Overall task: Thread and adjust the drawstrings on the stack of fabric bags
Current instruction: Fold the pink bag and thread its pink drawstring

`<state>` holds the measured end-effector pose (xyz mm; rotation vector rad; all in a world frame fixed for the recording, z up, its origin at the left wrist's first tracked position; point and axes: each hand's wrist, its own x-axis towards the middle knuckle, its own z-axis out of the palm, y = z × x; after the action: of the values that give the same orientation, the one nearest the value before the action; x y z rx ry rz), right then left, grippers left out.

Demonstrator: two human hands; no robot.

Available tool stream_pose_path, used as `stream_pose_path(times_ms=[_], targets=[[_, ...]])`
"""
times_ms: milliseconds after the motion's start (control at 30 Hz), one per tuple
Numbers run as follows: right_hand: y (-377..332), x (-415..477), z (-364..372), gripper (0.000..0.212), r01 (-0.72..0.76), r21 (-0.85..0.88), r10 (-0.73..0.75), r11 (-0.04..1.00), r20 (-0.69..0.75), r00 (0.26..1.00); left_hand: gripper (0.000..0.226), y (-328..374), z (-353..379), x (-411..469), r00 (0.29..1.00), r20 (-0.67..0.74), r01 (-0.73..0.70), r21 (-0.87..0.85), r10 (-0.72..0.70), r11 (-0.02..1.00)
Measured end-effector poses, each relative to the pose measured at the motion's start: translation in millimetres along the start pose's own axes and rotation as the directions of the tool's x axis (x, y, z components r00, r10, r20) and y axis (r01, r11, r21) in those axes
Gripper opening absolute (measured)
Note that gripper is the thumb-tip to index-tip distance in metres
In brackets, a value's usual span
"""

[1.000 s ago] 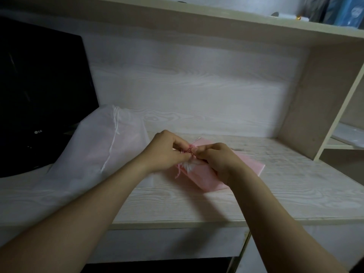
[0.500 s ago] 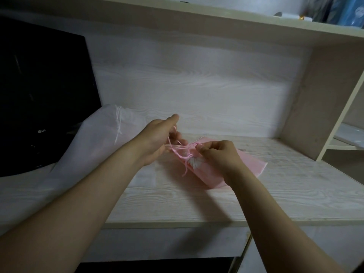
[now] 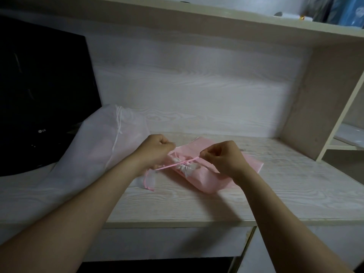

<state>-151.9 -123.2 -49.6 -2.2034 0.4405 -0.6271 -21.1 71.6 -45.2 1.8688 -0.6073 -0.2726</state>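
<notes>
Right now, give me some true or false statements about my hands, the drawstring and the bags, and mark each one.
1. The right hand pinches the pink drawstring. True.
2. The left hand lies flat and open. False: its fingers are curled.
3. The pink bags lie on the floor. False: they lie on the desk.
4. A white bag lies left of the pink bags. True.

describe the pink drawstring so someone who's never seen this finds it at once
On the pale wood desk, right of the black monitor, lies a pink stack of bags. Across its gathered end the pink drawstring stretches between the left hand and right hand. Unlike the white cord on the neighbouring white bag, it is pink and taut.
</notes>
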Motion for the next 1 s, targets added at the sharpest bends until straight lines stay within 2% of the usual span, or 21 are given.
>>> stream_pose_path(times_ms=[67, 167, 267, 400, 500, 600, 733, 833, 933, 1000], targets=[[3, 3, 3, 0.007, 0.024, -0.100, -0.025, 0.995, -0.014, 1.000, 0.010, -5, 2, 0, 0.999, 0.050, 0.017, 0.074, -0.021, 0.997], [11, 7, 8, 0.009, 0.037, -0.269, -0.048, 0.962, -0.035, 0.998, 0.012, -6, 6, 0, 0.993, 0.112, 0.023, 0.180, -0.044, 0.983], [19, 9, 14, 0.010, -0.017, -0.334, -0.013, 0.942, -0.087, 0.996, 0.010, -4, 7, 1, 0.996, 0.087, 0.014, 0.255, -0.037, 0.967], [20, 9, 18, 0.011, -0.064, -0.356, 0.016, 0.932, -0.137, 0.990, 0.020, -8, 8, 6, 0.999, 0.020, 0.033, 0.260, -0.040, 0.965], [18, 9, 17, 0.012, -0.087, -0.359, 0.026, 0.929, -0.172, 0.985, 0.030, -8, 5, 6, 0.995, 0.097, 0.004, 0.298, -0.035, 0.954], [16, 9, 11, 0.013, -0.012, -0.299, -0.046, 0.954, -0.188, 0.981, 0.049, -8, -2, 2, 0.982, 0.184, -0.144, 0.560, 0.047, 0.816], [4, -3, 4, 0.011, 0.149, -0.170, -0.165, 0.974, -0.083, 0.983, 0.062, -21, -3, 7, 0.955, 0.210, -0.293, 0.528, 0.211, 0.797], [-4, -9, 6, 0.006, 0.241, -0.185, -0.261, 0.953, -0.097, 0.960, 0.047, -24, 4, 13, 0.937, 0.209, -0.349, 0.603, 0.280, 0.717], [-12, -11, 5, 0.008, 0.289, -0.176, -0.323, 0.941, -0.210, 0.923, 0.017, -15, 9, 16, 0.934, 0.154, -0.340, 0.664, 0.323, 0.666], [-19, -16, 0, 0.011, 0.320, -0.155, -0.353, 0.935, -0.279, 0.893, 0.010, -4, 8, 18, 0.920, 0.088, -0.340, 0.665, 0.383, 0.665]])
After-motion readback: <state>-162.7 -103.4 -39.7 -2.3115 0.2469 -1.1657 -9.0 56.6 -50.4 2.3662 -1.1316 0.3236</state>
